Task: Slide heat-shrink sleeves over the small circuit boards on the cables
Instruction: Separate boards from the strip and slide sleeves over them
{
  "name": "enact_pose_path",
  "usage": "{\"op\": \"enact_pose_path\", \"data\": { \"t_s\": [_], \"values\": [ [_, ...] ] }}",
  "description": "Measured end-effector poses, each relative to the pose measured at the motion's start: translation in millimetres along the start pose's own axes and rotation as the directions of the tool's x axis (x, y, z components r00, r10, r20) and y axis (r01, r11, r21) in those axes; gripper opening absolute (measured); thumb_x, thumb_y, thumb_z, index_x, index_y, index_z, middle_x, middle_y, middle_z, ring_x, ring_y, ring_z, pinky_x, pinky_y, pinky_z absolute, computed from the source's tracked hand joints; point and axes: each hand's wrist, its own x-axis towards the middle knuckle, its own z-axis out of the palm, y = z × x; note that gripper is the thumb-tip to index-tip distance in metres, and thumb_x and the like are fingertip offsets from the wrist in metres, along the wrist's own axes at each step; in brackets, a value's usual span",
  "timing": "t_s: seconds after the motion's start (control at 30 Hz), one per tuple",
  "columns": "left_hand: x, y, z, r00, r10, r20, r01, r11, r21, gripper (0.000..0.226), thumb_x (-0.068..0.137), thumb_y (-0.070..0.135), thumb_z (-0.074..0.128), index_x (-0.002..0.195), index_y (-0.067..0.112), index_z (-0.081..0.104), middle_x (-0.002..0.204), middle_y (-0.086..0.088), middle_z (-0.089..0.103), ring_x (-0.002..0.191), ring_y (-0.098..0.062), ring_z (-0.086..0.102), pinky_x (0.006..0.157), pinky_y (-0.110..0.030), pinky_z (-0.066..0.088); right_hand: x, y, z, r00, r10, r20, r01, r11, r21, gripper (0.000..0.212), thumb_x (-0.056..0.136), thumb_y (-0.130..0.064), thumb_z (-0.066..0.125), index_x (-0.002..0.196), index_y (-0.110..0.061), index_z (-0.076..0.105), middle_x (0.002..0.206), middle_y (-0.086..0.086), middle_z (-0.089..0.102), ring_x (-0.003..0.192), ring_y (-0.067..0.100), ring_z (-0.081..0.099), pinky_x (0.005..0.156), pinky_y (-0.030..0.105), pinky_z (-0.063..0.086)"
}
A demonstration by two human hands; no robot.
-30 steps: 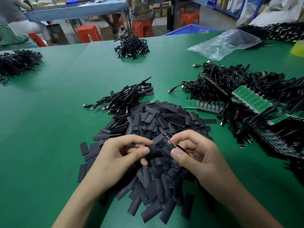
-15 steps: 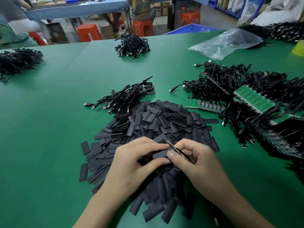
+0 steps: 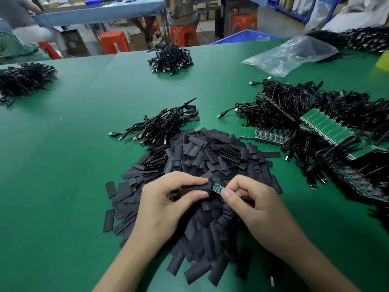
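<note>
We pinch the sleeve (image 3: 199, 189) in our left hand (image 3: 168, 199) to hold its mouth steady, while our right hand (image 3: 250, 199) fingers pinch the circuit board (image 3: 216, 187), feeding it in.

Left hand (image 3: 168, 199) pinches a black sleeve (image 3: 199, 188); right hand (image 3: 250, 199) apparently pinches the small board (image 3: 216, 187).

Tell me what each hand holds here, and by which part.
The left hand pinches a black heat-shrink sleeve between thumb and forefinger, near its mouth. The right hand pinches a small green circuit board by the end away from the sleeve.
</note>
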Motion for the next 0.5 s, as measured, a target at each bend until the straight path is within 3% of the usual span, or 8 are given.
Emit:
{"op": "enact_pose_path", "data": {
  "t_s": [0.27, 0.5],
  "values": [
    [0.1, 1.5, -0.6, 0.996, 0.087, 0.016, -0.088, 0.989, 0.116, 0.020, 0.080, 0.022, 0.083, 0.100, 0.022, 0.082, 0.097, 0.013, 0.075, 0.094, -0.009, 0.071, 0.084, -0.017, 0.051, -0.2, -0.6, 0.8, 1.000, 0.014, 0.013, -0.014, 1.000, -0.022, 0.033, 0.096, -0.029, 0.065, 0.068, -0.020, 0.053, 0.053, -0.009, 0.042, 0.050, 0.004, 0.034, 0.050, 0.020, 0.027],
    [-0.7, -1.4, -9.1, 0.983, 0.137, 0.120, -0.165, 0.950, 0.263, 0.021, 0.085, 0.032, 0.080, 0.105, 0.027, 0.081, 0.103, 0.017, 0.072, 0.096, -0.009, 0.069, 0.083, -0.037, 0.056, 0.2, 4.9, -0.1, 0.997, 0.038, 0.068, -0.032, 0.996, -0.084, 0.030, 0.095, -0.031, 0.067, 0.069, -0.020, 0.056, 0.052, -0.010, 0.044, 0.049, 0.004, 0.036, 0.052, 0.018, 0.030]
  ]
}}
